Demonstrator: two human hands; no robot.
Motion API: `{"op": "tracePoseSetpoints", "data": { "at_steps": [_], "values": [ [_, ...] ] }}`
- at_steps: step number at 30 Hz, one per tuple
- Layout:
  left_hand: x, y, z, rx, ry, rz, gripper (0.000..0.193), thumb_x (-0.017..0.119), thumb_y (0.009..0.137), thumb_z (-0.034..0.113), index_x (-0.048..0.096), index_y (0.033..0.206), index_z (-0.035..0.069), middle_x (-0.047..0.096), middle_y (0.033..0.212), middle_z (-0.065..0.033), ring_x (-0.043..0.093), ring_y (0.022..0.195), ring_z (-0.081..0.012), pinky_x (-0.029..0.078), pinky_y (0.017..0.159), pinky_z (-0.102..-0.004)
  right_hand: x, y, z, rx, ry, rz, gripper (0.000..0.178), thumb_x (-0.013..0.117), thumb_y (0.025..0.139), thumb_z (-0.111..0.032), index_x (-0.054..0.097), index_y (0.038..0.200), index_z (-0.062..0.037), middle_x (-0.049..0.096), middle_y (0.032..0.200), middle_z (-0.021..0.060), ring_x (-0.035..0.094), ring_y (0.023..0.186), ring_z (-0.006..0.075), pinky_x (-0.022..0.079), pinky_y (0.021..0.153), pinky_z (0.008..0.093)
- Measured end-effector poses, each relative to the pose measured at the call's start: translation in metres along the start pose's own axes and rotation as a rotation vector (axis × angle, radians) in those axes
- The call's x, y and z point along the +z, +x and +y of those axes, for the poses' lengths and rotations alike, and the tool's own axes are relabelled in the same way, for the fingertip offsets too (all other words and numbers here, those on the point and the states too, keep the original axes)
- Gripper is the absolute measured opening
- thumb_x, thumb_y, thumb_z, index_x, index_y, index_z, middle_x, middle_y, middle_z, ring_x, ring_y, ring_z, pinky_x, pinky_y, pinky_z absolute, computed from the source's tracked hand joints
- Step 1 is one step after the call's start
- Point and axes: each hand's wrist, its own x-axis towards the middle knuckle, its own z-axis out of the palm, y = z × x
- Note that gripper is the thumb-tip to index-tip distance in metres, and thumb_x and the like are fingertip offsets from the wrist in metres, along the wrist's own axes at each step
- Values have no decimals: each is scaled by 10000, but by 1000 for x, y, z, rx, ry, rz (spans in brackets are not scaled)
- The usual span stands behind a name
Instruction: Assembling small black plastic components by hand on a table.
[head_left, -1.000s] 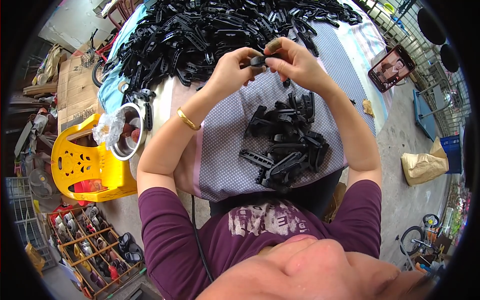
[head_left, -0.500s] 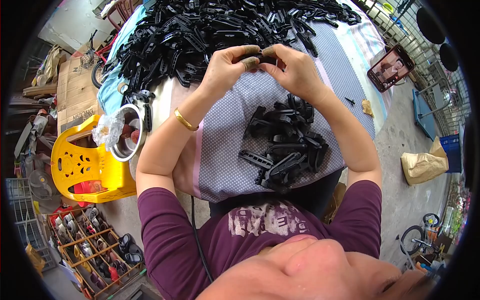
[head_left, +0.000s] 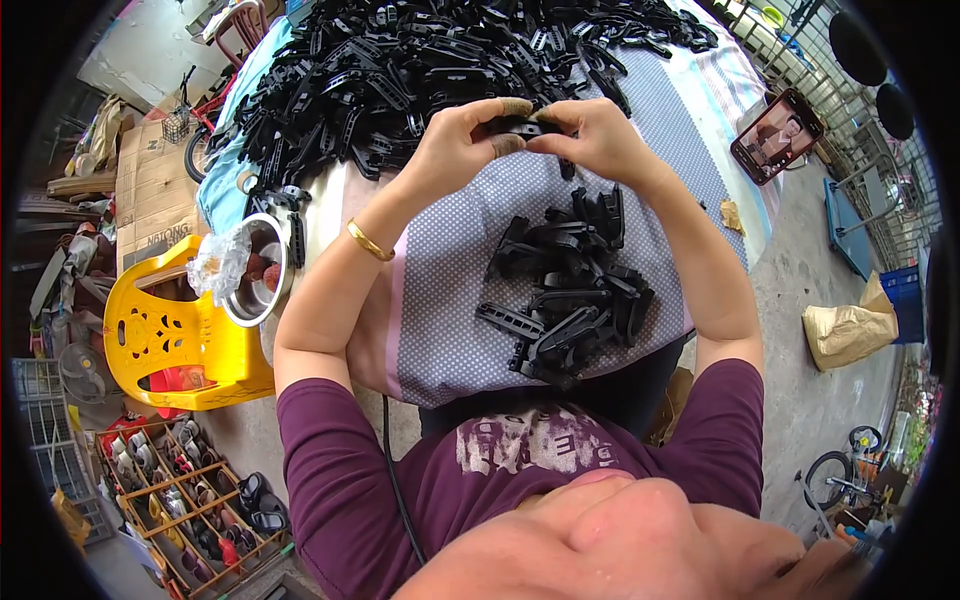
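Note:
Over the cloth-covered table, my left hand (head_left: 456,147) and my right hand (head_left: 597,142) meet in front of a big heap of black plastic parts (head_left: 430,75). A black plastic part (head_left: 524,128) spans the gap between my fingertips, and both hands pinch it. Its ends are hidden by the fingers. Brownish coverings wrap some fingertips. Closer to my body, a smaller pile of black plastic parts (head_left: 575,290) rests on the dotted cloth (head_left: 440,290).
A metal bowl (head_left: 284,262) with reddish round things and a clear plastic bag (head_left: 220,262) stands at the left by a yellow chair (head_left: 150,330). At right are a phone (head_left: 777,137), a brown paper bag (head_left: 850,325) and a blue platform cart (head_left: 848,230).
Both hands have come slightly nearer to me, and more of the black part shows between them. My right fingers have shifted. A small black piece at the table's right no longer shows clearly.

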Motion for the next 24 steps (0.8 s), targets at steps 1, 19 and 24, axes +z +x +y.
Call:
{"op": "tracePoseSetpoints", "data": {
  "at_steps": [1,19,24],
  "values": [
    [-2,0,-2,-2,2,2,372,652,763,-2,573,1126,-23,644,1009,-87,600,931,-135,482,842,-246,-4,4,8,48,115,-128,269,668,786,-265,664,918,-31,651,726,97,623,689,151,477,621,282],
    [48,28,-9,494,911,-361,332,583,710,-15,586,1029,80,537,1033,-61,487,994,-241,473,819,-334,-13,21,105,237,-769,284,339,553,728,-132,586,1065,-150,598,991,113,556,994,266,477,811,393],
    [51,19,-3,143,240,6,206,564,789,-35,548,988,18,567,946,-92,593,782,-173,503,713,-272,-25,12,85,173,-384,436,319,637,722,-180,604,1025,-88,630,875,75,620,775,208,510,703,317]
  ]
}}
